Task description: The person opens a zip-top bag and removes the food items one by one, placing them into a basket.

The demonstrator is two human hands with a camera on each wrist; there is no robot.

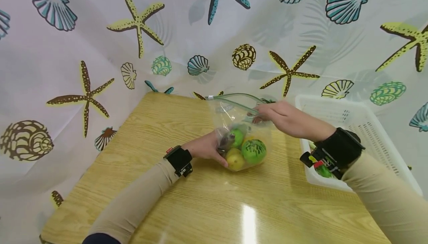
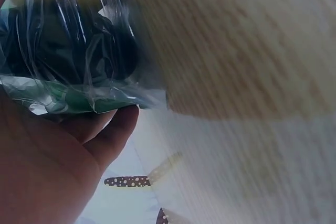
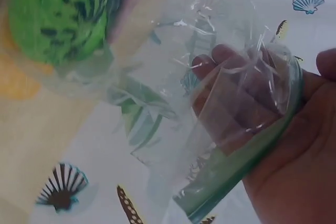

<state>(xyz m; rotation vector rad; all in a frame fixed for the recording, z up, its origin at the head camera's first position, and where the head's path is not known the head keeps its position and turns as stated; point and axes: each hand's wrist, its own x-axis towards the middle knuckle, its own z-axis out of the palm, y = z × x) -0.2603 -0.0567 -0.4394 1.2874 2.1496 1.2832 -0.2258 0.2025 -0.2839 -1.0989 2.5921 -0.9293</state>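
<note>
A clear zip bag (image 1: pixel 230 115) with a green-edged mouth and a white slider (image 1: pixel 210 97) stands on the wooden table. Inside are a green round fruit with dark streaks (image 1: pixel 254 151), a yellow fruit (image 1: pixel 235 160), a plain green piece (image 1: pixel 237 137) and a dark purple piece (image 1: pixel 226 141). My left hand (image 1: pixel 208 148) holds the bag low on its left side, thumb in front, other fingers behind. Up at the mouth's right side, my right hand (image 1: pixel 284 118) grips the bag's edge. Its curled fingers (image 3: pixel 223 53) show through the plastic in the right wrist view.
To the right, a white plastic basket (image 1: pixel 384 125) with slotted walls stands partly under my right forearm, with green items (image 1: pixel 323 171) in it. A curtain (image 1: pixel 214 35) printed with starfish and shells hangs behind the table (image 1: pixel 187 206).
</note>
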